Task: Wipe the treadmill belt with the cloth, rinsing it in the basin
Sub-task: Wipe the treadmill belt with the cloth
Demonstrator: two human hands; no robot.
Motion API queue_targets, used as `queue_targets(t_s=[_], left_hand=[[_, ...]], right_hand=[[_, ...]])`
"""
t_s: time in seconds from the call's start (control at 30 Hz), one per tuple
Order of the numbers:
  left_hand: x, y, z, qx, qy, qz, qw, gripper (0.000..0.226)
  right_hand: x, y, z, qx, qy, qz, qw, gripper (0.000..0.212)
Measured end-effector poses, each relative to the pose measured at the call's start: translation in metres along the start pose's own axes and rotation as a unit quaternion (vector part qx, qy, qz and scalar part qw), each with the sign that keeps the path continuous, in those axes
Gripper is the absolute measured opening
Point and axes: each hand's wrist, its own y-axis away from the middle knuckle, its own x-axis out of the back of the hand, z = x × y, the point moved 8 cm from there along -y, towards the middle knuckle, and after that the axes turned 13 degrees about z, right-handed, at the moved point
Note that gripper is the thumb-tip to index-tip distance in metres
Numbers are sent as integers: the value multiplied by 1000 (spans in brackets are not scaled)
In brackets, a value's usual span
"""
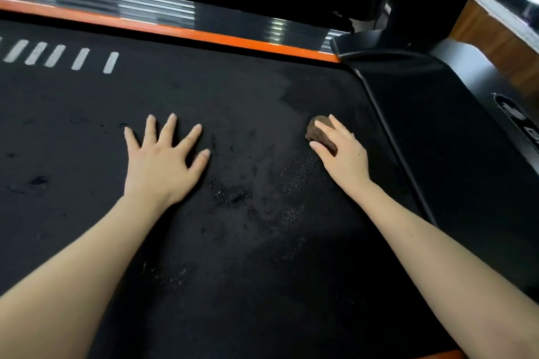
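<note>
Black treadmill belt [204, 96] fills the view, wet-looking patches mid-belt, orange side rail [204, 35] beyond. I see the right hand [342, 151] curled over a balled brown cloth [320, 132], down on the belt near the motor cover [437, 125]. Left hand [163, 160] flat, fingers spread. Cloth reads soft, light, probably damp; keep it wadded under the palm. Basin not in view.

Left hand [163, 160] flat on belt [87, 114]; cloth [320, 134] right.
</note>
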Motion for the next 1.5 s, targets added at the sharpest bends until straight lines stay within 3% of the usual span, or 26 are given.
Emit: queue_targets(t_s=[0.2,0.27,0.37,0.43,0.47,0.57,0.63,0.8,0.87,0.9,0.97,1.03,1.1,1.2,1.3,1.43,1.5], left_hand=[[-2,1,2,0,10,6,1000,68],[-2,0,2,3,13,7,1000,69],[-2,2,1,2,14,10,1000,69],[-1,1,2,-1,17,12,1000,68],[-2,1,2,-1,18,12,1000,68],[-3,2,2,5,18,17,1000,67],[-2,2,1,7,15,21,1000,68],[0,3,3,7,19,18,1000,68],[0,3,2,8,22,18,1000,69],[0,2,1,9,23,18,1000,69],[0,3,2,9,22,21,999,68],[0,1,2,9,22,23,999,67],[-1,1,3,7,21,15,1000,67],[0,1,3,6,21,18,1000,65],[1,1,3,3,24,17,1000,63],[1,2,4,2,24,25,999,61],[0,1,4,1,23,26,999,60]], right_hand=[[-20,-46,-18,-49,-9,20,999,39],[-29,-15,-54,14,-44,-1,999,38],[-32,54,-95,153,-120,-105,975,44],[-32,39,-88,195,-119,-131,965,47],[-36,15,-74,173,-105,-116,973,47],[-42,-74,-25,0,-41,-9,999,43],[-45,-84,-34,-32,-6,27,999,39],[-52,27,-109,167,-125,-109,972,46],[-50,8,-100,221,-99,-124,962,50],[-54,-19,-84,197,-79,-105,972,50],[-58,-83,-47,68,-30,-28,997,46],[-60,-111,-40,-32,-9,27,999,40],[-71,-95,-71,4,8,15,1000,37],[-78,-32,-124,147,-94,-70,982,39],[-79,-46,-114,210,-79,-95,970,43],[-77,-139,-36,-50,-12,20,998,42],[-88,-138,-59,-67,2,36,997,39]])
